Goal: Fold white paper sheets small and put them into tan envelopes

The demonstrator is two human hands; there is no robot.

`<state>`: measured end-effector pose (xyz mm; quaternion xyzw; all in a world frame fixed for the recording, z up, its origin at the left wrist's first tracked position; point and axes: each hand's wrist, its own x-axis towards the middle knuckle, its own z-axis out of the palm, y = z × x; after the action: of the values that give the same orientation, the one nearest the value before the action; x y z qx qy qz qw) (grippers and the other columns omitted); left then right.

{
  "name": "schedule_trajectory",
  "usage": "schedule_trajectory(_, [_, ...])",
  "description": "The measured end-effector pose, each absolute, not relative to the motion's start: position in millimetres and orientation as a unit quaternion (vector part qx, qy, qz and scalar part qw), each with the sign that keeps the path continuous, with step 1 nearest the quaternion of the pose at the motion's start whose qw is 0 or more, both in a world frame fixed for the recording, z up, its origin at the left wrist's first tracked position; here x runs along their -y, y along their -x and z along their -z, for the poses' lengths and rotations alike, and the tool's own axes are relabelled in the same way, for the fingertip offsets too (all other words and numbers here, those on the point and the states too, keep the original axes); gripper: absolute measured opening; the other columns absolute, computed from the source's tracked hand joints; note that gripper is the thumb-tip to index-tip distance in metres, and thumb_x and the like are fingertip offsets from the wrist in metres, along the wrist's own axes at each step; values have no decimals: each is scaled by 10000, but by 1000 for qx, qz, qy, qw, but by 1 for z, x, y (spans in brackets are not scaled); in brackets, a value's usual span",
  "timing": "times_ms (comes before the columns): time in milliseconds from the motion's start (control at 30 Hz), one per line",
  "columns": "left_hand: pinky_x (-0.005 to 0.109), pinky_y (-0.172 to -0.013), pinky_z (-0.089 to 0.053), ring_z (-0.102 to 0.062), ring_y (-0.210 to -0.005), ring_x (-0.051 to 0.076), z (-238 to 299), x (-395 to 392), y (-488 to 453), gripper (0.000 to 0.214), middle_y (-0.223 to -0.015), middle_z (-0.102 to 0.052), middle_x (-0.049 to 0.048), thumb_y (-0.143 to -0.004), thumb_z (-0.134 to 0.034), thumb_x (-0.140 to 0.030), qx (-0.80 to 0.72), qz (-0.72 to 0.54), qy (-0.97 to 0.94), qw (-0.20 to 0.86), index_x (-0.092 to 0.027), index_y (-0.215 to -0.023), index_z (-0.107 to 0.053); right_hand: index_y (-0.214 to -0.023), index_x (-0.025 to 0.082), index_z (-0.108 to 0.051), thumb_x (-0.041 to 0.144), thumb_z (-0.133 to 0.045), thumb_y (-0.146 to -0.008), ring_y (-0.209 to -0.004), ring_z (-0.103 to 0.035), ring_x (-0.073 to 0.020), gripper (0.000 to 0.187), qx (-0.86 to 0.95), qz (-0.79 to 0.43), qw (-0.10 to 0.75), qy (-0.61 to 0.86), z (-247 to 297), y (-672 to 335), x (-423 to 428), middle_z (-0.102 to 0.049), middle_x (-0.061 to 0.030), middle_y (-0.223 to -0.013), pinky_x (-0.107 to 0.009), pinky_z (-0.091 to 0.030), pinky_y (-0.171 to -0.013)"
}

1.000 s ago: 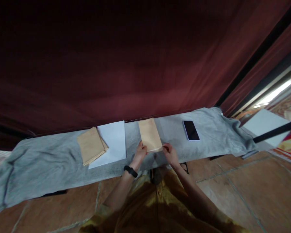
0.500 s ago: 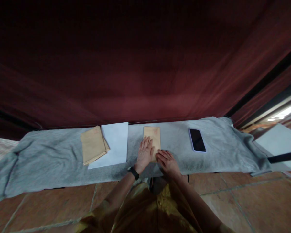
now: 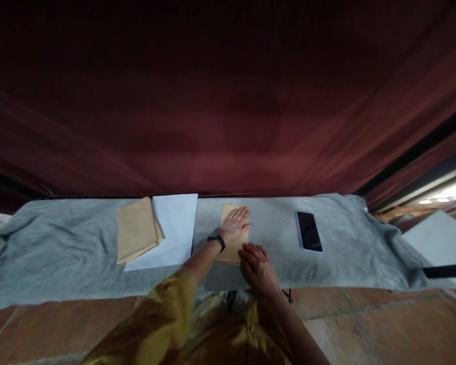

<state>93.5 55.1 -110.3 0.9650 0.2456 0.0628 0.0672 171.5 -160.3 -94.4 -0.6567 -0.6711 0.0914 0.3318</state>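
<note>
A brown paper envelope [image 3: 231, 252] lies flat on the grey cloth in front of me, its long side pointing away. Across its upper part rests my left hand [image 3: 235, 224], palm down and fingers stretched out, a dark watch on the wrist. My right hand [image 3: 259, 268] is at the envelope's lower right edge; its fingers are bent and close together on that edge, and the thumb is mostly hidden. To the left, a stack of brown envelopes [image 3: 137, 230] partly covers white paper sheets [image 3: 178, 228].
A phone [image 3: 309, 231] with a pale purple case lies on the grey cloth [image 3: 351, 243] at the right. Behind the cloth-covered surface rises a dark red panel [image 3: 228, 126]. A white sheet-like object [image 3: 437, 238] and a dark bar stand at far right. Tiled floor [image 3: 327, 309] shows below.
My left hand has slid up and to the right over the envelope, its fingers now pointing right. The envelope has turned slightly, and my right hand remains at its lower right edge.
</note>
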Motion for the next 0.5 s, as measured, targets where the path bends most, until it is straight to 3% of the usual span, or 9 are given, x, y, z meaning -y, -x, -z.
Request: schedule_trajectory(500, [406,-1280,-207,-279,-1559,192,105,3,-37,596,-1657,-368,118,-1090,-281,-470,-185,-98,-973,99,-134,-1577,-359,-1272,250,-674,242,-502,-1006,-1274,-612,-249,318,678,-94,347,641,103,-175,161,-697,-83,-1329,-498,-438,-1142])
